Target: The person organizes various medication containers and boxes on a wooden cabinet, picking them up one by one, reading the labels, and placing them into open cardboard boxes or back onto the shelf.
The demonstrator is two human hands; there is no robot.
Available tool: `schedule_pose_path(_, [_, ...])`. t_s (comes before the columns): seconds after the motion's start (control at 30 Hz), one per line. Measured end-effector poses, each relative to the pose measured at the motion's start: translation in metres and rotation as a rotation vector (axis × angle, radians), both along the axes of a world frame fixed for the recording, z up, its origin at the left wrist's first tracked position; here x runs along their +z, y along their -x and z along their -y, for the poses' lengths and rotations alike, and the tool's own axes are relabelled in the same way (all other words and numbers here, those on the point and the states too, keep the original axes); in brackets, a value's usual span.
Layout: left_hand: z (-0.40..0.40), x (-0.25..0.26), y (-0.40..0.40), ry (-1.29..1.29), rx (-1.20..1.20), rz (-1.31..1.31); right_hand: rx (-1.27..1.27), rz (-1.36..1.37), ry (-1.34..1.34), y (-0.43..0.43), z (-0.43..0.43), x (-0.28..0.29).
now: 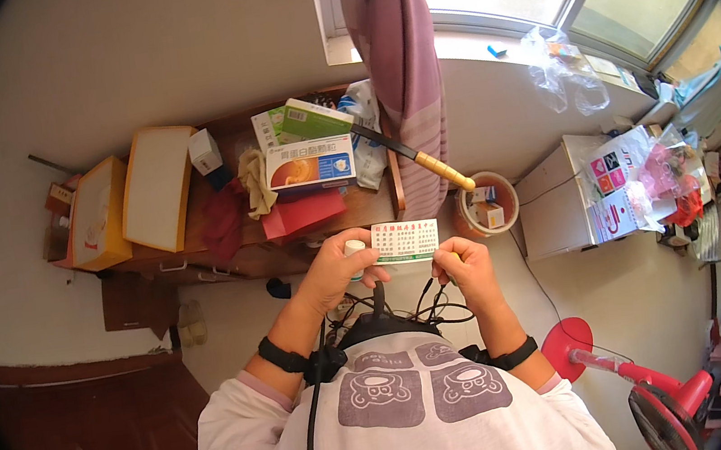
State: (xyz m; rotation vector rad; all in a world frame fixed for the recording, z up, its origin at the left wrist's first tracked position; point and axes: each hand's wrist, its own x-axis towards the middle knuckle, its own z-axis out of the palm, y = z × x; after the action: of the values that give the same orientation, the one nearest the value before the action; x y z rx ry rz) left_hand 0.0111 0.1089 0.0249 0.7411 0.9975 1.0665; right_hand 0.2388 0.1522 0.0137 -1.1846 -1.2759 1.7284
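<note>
A small printed card (406, 241) with red, black and green writing is held up in front of me. My left hand (321, 276) grips the card by its left edge and also holds a small white-capped bottle (354, 247) against the palm. At the card's lower right corner, my right hand (474, 273) has its fingers pinched together around a small yellow-green thing (454, 269), mostly hidden by the fingers. Whether those fingertips touch the card, I cannot tell. Black cables (441, 310) hang just below both hands.
Medicine boxes (309, 163), a red paper packet (304, 213) and cloths lie on a wooden cabinet (196, 223). A yellow-handled tool (438, 168) juts past its right side, above a bucket (504, 182) holding small boxes. A red fan (661, 383) stands at lower right.
</note>
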Motion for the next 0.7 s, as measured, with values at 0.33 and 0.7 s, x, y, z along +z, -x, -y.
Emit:
schedule_pose_path(0.33, [0.009,0.004,-0.005,-0.013,0.102,0.061,0.091,-0.034,0.01,-0.001,-0.007,0.007])
schedule_pose_path(0.7, [-0.012,0.008,0.006,-0.059,0.104,-0.107,0.02,-0.097,0.005,0.011,-0.006,0.012])
